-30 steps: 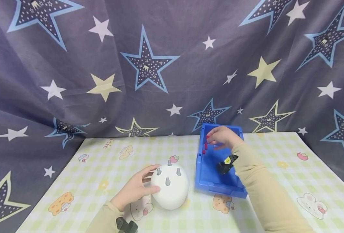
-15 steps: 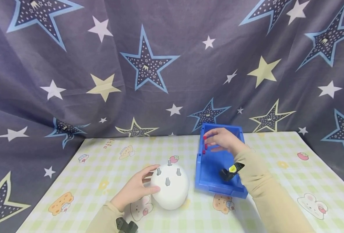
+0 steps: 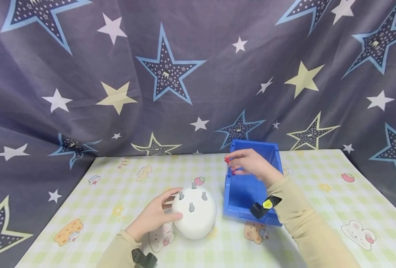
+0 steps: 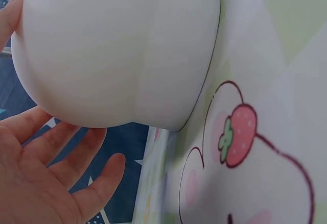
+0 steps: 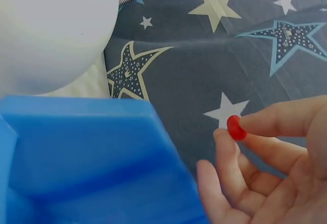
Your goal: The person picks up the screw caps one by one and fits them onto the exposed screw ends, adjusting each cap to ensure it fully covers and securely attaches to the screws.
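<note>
A white rounded dome (image 3: 195, 219) stands on the table, with several grey threaded posts (image 3: 191, 207) rising from its top. My left hand (image 3: 154, 216) holds its left side, thumb at the front and fingers around the back; in the left wrist view the fingertips touch the lower curve. Over the left wall of the blue bin (image 3: 227, 197), my right hand (image 3: 248, 163) pinches a small red cap (image 5: 236, 127) between thumb and fingertip. A bit of red (image 3: 233, 172) shows below those fingers inside the bin, mostly hidden by the hand.
The bin stands right of the dome, near the table's back edge. A checked cloth (image 3: 114, 186) printed with cartoon animals covers the table. Behind it hangs a dark curtain (image 3: 184, 123) with stars. Each wrist wears a black camera mount (image 3: 265, 207).
My right hand has lifted the red cap and moved left, from inside the bin to over its left wall. My left hand keeps its hold on the dome. The head view has shifted slightly.
</note>
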The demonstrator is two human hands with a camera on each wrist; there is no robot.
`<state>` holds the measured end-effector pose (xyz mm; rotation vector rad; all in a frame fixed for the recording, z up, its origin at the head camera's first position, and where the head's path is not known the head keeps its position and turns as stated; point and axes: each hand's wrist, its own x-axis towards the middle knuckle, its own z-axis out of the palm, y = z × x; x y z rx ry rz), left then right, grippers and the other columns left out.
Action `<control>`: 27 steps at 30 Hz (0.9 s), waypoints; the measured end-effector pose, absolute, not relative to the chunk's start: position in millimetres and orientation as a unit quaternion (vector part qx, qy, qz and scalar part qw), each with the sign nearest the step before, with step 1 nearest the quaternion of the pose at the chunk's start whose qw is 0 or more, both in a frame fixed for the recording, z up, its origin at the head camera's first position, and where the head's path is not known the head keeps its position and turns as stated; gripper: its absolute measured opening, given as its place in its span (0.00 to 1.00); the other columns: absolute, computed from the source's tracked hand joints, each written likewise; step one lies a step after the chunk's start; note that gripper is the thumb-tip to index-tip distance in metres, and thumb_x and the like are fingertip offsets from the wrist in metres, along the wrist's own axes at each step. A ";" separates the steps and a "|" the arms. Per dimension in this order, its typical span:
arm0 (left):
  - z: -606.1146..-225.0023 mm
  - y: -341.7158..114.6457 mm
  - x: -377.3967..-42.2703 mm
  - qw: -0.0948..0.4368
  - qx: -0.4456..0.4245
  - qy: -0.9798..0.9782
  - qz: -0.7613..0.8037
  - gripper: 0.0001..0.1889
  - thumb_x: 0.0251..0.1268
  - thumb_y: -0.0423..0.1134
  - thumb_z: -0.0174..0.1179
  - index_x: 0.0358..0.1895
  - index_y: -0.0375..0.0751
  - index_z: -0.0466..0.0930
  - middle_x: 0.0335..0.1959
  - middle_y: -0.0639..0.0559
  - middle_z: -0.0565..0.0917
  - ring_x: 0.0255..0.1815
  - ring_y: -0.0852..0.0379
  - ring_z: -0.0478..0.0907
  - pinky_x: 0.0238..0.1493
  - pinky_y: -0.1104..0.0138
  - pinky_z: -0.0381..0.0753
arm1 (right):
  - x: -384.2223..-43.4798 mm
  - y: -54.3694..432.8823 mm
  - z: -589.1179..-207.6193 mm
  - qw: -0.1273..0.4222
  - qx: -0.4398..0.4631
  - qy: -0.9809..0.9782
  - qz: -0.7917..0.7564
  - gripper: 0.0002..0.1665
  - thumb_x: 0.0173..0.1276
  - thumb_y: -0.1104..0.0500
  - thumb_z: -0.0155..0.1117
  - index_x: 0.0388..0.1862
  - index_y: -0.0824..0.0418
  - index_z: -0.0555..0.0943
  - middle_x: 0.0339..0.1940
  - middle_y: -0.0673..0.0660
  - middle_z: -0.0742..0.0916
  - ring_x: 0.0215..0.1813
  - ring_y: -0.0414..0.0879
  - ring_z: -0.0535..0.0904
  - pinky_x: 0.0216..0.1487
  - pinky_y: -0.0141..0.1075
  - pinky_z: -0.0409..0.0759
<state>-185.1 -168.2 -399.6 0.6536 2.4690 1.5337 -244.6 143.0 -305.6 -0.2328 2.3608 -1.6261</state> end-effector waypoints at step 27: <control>-397.5 -168.7 -184.6 0.138 0.194 0.799 0.552 0.40 0.53 0.37 0.69 0.70 0.37 0.59 0.69 0.32 0.60 0.51 0.36 0.79 0.48 0.57 0.84 | -235.7 133.6 -315.5 0.096 -0.122 0.777 -0.610 0.12 0.68 0.67 0.52 0.44 0.75 0.76 0.32 0.53 0.84 0.31 0.41 0.78 0.42 0.35 0.85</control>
